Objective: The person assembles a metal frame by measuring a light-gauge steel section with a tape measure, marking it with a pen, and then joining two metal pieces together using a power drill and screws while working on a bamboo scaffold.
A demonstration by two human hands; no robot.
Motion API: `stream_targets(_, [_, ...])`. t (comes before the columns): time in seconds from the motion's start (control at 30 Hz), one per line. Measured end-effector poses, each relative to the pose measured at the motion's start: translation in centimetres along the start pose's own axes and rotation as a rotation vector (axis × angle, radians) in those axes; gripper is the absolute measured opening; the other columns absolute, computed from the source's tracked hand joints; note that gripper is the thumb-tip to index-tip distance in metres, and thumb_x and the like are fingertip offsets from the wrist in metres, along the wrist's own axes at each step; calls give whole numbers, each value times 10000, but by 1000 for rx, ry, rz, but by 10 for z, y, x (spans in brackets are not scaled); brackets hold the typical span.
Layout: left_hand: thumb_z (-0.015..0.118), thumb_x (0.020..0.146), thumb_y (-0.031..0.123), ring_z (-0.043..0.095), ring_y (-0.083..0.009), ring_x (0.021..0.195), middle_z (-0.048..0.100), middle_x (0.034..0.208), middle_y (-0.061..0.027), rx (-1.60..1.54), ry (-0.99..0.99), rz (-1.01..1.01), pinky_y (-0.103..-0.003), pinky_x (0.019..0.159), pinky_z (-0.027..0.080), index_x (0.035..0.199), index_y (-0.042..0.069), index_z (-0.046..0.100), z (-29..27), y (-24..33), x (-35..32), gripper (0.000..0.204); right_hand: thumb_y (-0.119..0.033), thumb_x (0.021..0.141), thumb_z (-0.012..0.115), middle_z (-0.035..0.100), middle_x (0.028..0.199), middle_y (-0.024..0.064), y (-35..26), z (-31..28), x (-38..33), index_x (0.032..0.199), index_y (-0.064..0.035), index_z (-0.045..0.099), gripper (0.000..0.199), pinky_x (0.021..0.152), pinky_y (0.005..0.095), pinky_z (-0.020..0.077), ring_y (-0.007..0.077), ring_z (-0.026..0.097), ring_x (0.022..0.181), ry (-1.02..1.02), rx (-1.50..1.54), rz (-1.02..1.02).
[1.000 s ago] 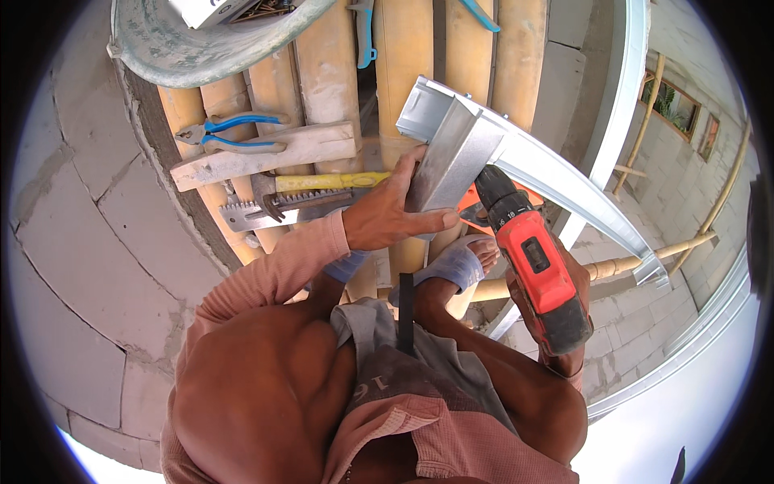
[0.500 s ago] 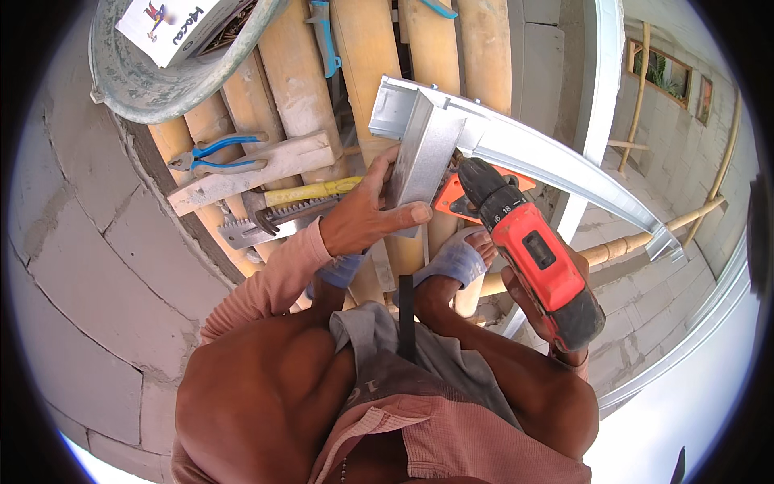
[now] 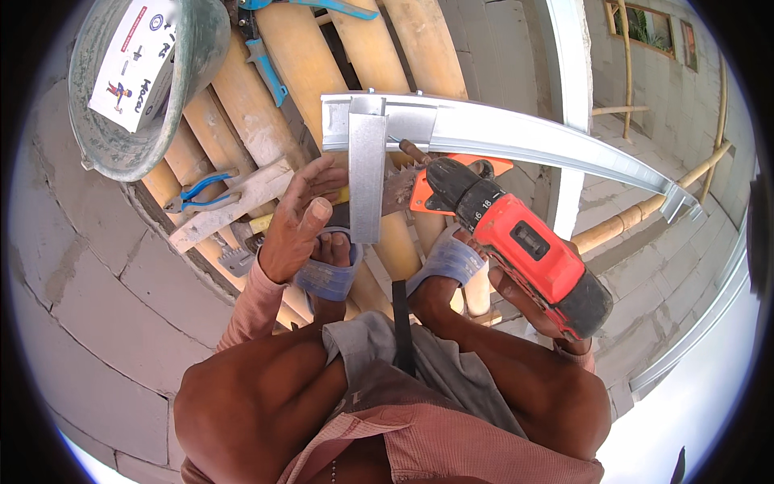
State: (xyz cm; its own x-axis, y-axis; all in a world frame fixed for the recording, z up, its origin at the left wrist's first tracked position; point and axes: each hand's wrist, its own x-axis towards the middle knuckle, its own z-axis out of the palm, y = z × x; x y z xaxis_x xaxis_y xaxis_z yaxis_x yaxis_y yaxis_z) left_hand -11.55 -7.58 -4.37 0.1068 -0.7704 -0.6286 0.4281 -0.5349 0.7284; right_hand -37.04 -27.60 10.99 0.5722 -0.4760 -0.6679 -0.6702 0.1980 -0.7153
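Observation:
My right hand [image 3: 524, 298] is closed round the grip of a red and black cordless drill [image 3: 532, 238], whose front points up and left. A thin bit shows past its chuck, close to the metal joint. Beside it, a long, silvery metal channel [image 3: 516, 133] runs from the middle toward the right. Across its left end stands a short metal channel [image 3: 368, 181], pointing down toward my feet. My left hand [image 3: 292, 226] is open just left of this short piece, with fingers raised and apart from it. An orange-handled handsaw [image 3: 420, 194] lies beneath, partly hidden.
Bamboo poles [image 3: 322, 48] form the platform under my sandalled feet. Blue-handled pliers [image 3: 203, 189] rest on a wood offcut [image 3: 234, 206]. A yellow tool handle [image 3: 262, 223] is partly covered. At upper left, a bucket [image 3: 201, 56] holds a white box [image 3: 133, 73]; blue-handled tools [image 3: 266, 71] lie near it.
My left hand has let go of the short channel and drawn away to the left. The short channel now stands straighter in view. The drill stays in my right hand; the whole view has shifted.

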Motion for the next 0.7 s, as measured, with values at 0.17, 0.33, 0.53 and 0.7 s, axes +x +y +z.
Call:
stream_targets(0.17, [596,1026,497,620,-267,1180,626,1239,-180,-3,190,59,-381,1019,490,1419,-60,476,1,8,-10,692,-169,849,830,713,1048,79,-4,-4,3,1284,-10,643,500,780,299,552,151,692,896,-34,-206,43])
stream_targets(0.33, [683,1010,209,574,-116,743,583,933,-59,156,211,491,-237,701,484,1246,-39,576,-9,50,-29,359,-195,841,827,699,1026,65,8,-17,-20,1241,-23,634,476,766,280,547,130,677,869,-71,-172,124])
stream_targets(0.53, [731,976,256,627,-116,742,626,930,-74,-60,-181,212,-254,676,536,1403,-42,499,21,72,-19,570,-197,820,821,684,938,26,25,-30,-47,1102,-61,644,359,732,261,538,105,658,806,-113,-117,255])
stream_targets(0.7, [647,1028,142,709,-177,835,653,1051,-126,-348,-319,17,-300,745,573,1308,-56,610,45,59,-20,345,-199,803,816,671,866,-6,65,-47,-77,985,-93,652,266,703,246,530,84,641,753,-187,-44,348])
